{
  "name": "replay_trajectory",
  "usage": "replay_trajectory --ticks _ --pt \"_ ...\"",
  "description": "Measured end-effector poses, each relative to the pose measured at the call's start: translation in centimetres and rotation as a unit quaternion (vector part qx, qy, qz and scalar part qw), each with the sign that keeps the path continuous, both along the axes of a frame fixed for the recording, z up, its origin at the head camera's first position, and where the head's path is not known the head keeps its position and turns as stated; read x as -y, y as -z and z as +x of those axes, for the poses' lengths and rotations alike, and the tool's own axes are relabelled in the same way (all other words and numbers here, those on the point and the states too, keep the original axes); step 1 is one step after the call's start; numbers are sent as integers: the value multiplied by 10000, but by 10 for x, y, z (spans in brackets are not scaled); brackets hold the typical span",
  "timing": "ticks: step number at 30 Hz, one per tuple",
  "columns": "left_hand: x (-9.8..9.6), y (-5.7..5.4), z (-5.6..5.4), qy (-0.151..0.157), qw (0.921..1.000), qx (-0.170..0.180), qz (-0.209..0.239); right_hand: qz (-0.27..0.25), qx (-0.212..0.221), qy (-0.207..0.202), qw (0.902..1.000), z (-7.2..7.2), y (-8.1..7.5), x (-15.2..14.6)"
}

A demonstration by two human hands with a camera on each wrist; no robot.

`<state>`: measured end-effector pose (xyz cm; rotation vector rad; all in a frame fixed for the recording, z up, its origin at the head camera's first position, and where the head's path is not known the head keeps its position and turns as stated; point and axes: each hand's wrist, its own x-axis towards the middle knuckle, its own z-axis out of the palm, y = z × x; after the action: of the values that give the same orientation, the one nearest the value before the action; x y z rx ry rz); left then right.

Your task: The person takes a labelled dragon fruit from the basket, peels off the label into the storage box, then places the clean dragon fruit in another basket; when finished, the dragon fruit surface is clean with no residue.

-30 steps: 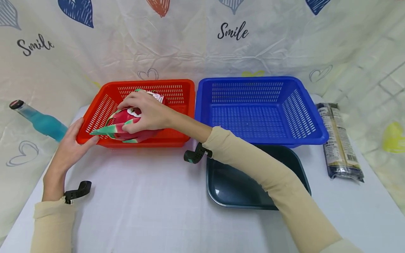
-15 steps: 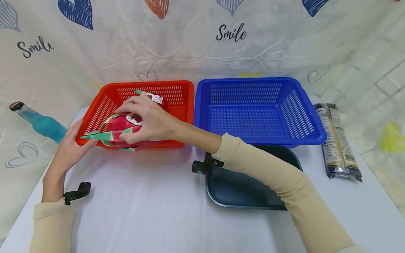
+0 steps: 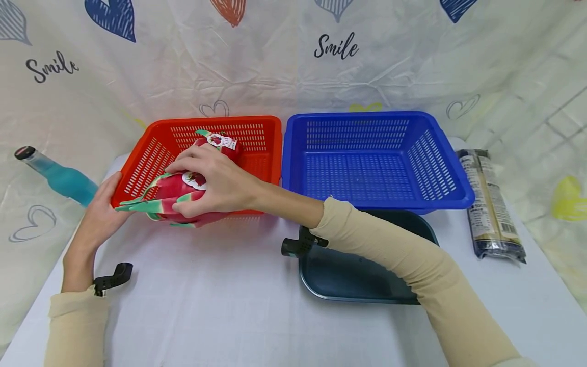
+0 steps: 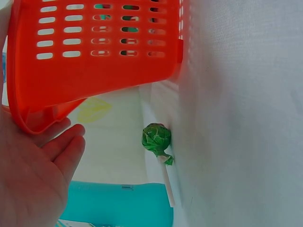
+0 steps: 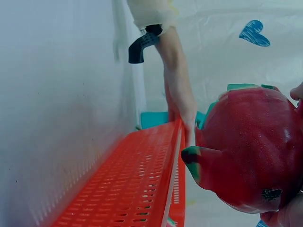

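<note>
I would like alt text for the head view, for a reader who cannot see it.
A person's right hand holds a red dragon fruit above the front of a red basket containing another red fruit; the left hand touches the basket's left corner. To the right are a blue basket and a dark tray.

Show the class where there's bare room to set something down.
Bare: the white cloth tabletop in front of the red slotted plastic basket, between the beige left sleeve and the dark rectangular tray; also inside the blue slotted plastic basket. Crowded: the red basket's left front, with the left hand and the red-green round dragon fruit in the right hand.
</note>
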<state>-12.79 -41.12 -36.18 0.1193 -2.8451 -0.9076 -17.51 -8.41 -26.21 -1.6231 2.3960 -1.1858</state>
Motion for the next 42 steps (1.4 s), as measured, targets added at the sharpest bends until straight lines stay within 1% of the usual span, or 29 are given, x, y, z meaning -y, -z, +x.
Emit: replay_trajectory --ticks 5,12,18,25,30,33,38,42 --pt "-1 -1 1 -27 10000 29 43 -13 51 -46 10000 3 3 -1" --pt "-3 -3 2 -63 9995 156 253 35 233 -148 9996 12 10 -6" --pt "-4 -1 3 -14 9998 -4 194 31 307 -282 9991 24 17 -10" --pt "-4 0 4 -51 9998 -19 215 289 479 -420 9975 40 30 -14" --pt "-3 -1 3 -115 9998 63 156 588 586 -320 9960 46 41 -17" --pt "-3 -1 3 -129 9997 114 144 793 610 -231 9947 47 47 -18" --pt "-2 -1 2 -71 9997 120 225 1029 639 -156 9925 46 55 -20" --pt "0 -2 2 -93 9996 190 209 1264 526 -60 9906 45 61 -20"
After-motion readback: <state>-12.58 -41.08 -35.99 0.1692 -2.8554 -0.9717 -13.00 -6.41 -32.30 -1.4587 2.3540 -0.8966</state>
